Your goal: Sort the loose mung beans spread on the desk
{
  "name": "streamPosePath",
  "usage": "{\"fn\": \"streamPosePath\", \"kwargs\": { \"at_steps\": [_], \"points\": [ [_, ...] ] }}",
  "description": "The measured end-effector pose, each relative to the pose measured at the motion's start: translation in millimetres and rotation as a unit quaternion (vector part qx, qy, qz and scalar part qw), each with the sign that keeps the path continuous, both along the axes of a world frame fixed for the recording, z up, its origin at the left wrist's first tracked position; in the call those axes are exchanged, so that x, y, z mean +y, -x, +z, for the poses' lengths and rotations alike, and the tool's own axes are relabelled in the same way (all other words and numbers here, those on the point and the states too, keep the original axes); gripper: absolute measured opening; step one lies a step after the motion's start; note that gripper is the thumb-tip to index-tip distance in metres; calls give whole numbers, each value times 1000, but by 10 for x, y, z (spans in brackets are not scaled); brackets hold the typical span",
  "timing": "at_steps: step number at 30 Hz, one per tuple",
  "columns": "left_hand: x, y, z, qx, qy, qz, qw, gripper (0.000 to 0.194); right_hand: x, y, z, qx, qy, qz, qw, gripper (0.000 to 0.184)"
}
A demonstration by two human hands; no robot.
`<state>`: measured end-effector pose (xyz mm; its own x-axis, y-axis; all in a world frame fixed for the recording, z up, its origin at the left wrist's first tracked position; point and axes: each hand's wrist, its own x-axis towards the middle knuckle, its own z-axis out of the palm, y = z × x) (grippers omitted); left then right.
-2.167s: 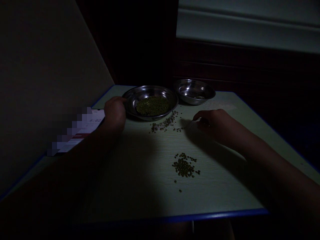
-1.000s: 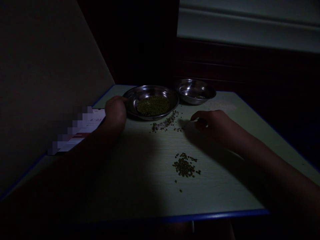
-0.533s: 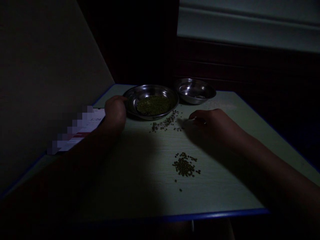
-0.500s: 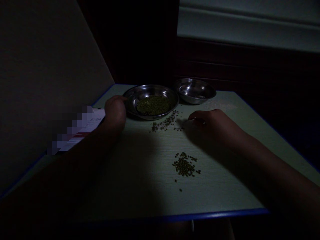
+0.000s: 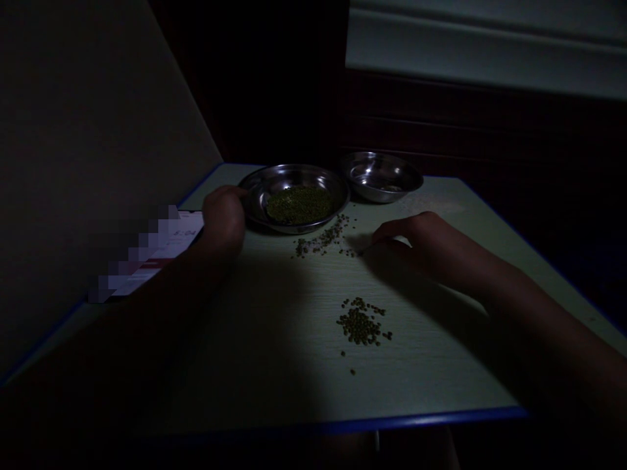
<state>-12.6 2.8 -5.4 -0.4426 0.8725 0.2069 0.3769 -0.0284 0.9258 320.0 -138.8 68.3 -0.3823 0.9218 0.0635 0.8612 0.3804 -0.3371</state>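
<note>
Green-topped desk, dim head view: both hands among mung beans.
Left hand curled, fingertips at the rim of a steel plate, grip unclear; beans lie just past it. Right hand narrow, pinching a thin pale pick beside a loose bean strip; a bean pile sits nearer the body, a steel bowl beyond the fingers. Risk: a careless pick stroke could scatter the strip. Since the last frame, the right fingers have flattened, showing more pick.
</note>
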Motion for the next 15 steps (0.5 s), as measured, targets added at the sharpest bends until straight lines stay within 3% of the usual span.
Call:
{"fn": "streamPosePath", "kwargs": {
  "at_steps": [15],
  "points": [
    [6,-59,35,-77,24,24,997,15,-133,14,104,-56,9,-10,998,40]
  ]
}}
